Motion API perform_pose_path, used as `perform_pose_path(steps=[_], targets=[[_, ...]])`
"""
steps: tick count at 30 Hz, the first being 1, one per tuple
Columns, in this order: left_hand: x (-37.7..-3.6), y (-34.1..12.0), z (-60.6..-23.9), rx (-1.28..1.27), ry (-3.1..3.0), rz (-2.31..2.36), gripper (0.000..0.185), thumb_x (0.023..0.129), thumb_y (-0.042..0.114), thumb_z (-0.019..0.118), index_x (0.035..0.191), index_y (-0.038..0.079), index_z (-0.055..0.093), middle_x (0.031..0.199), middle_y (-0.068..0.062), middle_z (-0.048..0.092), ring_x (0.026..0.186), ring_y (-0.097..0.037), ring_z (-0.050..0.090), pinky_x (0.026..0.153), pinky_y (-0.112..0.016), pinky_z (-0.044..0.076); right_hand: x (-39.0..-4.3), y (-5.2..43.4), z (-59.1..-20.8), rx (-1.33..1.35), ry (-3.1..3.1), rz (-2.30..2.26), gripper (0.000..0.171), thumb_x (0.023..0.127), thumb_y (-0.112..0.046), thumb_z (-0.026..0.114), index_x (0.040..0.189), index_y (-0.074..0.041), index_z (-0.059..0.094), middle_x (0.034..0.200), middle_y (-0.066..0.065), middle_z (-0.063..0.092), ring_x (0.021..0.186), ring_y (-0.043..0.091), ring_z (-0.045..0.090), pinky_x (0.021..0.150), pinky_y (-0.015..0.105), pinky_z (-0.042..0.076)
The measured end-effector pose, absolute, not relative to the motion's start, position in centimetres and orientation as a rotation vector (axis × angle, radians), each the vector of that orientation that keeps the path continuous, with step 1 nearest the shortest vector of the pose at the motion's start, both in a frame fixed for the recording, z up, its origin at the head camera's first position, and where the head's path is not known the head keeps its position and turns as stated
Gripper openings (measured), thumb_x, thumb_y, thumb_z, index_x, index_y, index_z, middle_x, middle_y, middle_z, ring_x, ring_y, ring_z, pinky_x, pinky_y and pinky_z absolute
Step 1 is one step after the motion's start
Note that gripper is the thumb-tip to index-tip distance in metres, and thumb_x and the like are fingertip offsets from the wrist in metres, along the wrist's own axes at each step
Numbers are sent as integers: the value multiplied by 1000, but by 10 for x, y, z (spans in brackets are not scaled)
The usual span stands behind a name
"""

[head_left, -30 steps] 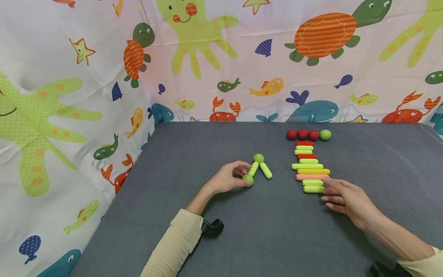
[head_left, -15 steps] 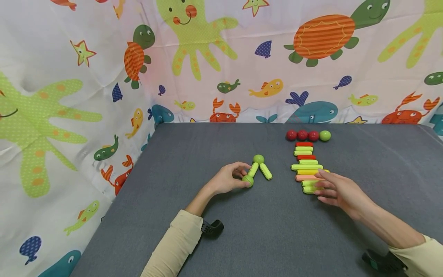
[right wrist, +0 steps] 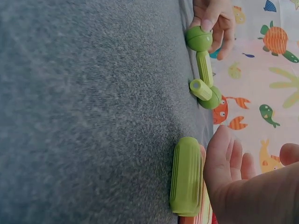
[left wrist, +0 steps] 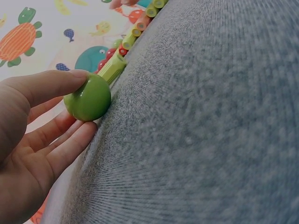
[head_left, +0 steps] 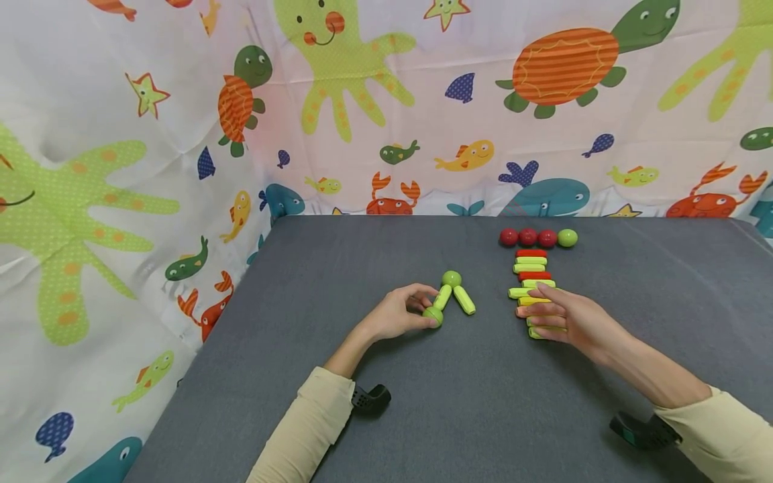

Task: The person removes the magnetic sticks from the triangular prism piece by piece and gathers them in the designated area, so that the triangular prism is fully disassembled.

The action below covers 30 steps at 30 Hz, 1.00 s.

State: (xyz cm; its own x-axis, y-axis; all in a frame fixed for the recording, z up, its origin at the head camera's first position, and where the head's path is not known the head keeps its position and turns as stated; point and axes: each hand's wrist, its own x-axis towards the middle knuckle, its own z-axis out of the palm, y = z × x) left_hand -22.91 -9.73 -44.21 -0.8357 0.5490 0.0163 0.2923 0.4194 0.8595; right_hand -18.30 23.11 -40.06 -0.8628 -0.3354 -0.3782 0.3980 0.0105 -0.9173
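My left hand [head_left: 417,310] pinches a green ball [head_left: 432,315] on the grey table [head_left: 386,416]. A light green stick [head_left: 443,296] joins this ball to a second green ball [head_left: 451,278], and another green stick [head_left: 464,299] slants down from that one. In the left wrist view, the left hand [left wrist: 70,100] has its thumb on top of the green ball [left wrist: 87,97] and its fingers beneath. My right hand [head_left: 546,310] lies with straight fingers over the lower part of a stack of coloured sticks [head_left: 531,265]. In the right wrist view, the right hand [right wrist: 233,158] is beside a green stick [right wrist: 187,182].
Three red balls [head_left: 528,237] and one green ball [head_left: 567,237] sit in a row behind the stack. A sea-animal cloth [head_left: 181,134] hangs behind and to the left of the table. Black wrist mounts [head_left: 370,397] show on both forearms.
My right hand has slid forward and left, from the near end of the stack onto its lower sticks. The left hand and its ball have not moved.
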Motion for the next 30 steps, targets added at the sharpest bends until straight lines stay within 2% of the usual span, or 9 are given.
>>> perform_pose_path(steps=[6, 15, 22, 26, 30], targets=[[-230, -97, -443, 737, 2397, 1388, 53, 81, 13, 78, 129, 9, 56, 102, -6, 60, 99, -20, 61, 79, -29, 47, -190, 225, -403, 80, 1777, -1928, 65, 98, -45, 48, 143, -1, 30, 107, 3, 64, 100, 16, 62, 86, 33, 51], [-229, -98, -444, 738, 2407, 1378, 51, 81, 14, 77, 128, 10, 57, 99, 1, 60, 94, -11, 60, 77, -26, 48, -202, 207, -403, 99, 1792, -1907, 78, 96, -50, 49, 147, 3, 22, 119, 12, 53, 103, 19, 59, 88, 32, 49], [-230, -98, -443, 742, 2405, 1378, 51, 82, 14, 77, 128, 9, 57, 99, 0, 60, 94, -11, 60, 79, -27, 48, -212, 194, -405, 98, 1765, -1948, 79, 96, -47, 50, 147, 6, 20, 117, 14, 50, 103, 18, 59, 90, 29, 48], [-230, -98, -443, 733, 2405, 1377, 51, 82, 14, 77, 128, 9, 57, 99, 1, 60, 94, -11, 60, 79, -27, 48, -217, 188, -407, 74, 1781, -1929, 78, 98, -48, 46, 148, 6, 19, 127, 20, 44, 109, 21, 55, 92, 29, 47], [-229, -98, -442, 722, 2401, 1378, 51, 82, 13, 77, 128, 9, 57, 99, 1, 60, 95, -11, 60, 80, -28, 48, -220, 179, -408, 74, 1805, -1898, 78, 98, -49, 45, 148, 5, 20, 139, 26, 35, 120, 30, 47, 95, 30, 45]])
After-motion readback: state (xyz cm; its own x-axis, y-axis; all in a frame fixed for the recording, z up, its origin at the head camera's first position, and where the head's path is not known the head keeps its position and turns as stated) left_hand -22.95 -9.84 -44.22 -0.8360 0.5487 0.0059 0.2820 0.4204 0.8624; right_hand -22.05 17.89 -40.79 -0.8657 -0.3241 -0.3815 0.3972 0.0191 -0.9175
